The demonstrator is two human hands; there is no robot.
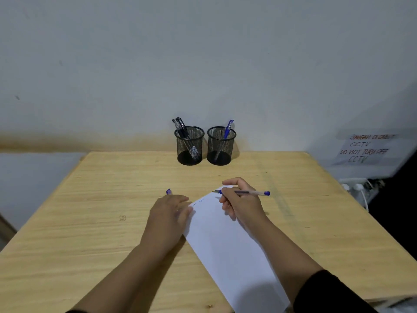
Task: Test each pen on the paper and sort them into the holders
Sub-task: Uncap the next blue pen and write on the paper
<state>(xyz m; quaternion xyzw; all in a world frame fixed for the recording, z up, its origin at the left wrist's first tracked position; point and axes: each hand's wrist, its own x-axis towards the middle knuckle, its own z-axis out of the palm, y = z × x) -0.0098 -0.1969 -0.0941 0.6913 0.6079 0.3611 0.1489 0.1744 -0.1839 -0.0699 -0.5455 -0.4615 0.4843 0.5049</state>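
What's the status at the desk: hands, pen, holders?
Right hand gripping blue pen, tip at paper. Left hand steadying the sheet's edge, cap beside it. Both holders unobstructed.

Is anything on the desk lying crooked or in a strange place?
The paper lies diagonally, not square to the table. A small blue cap sits loose beside the left hand. Both holders stand upright.

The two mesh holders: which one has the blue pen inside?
The right holder, seen from the person. It has one pen with a blue cap. The left holder has only black pens, leaning to the left.
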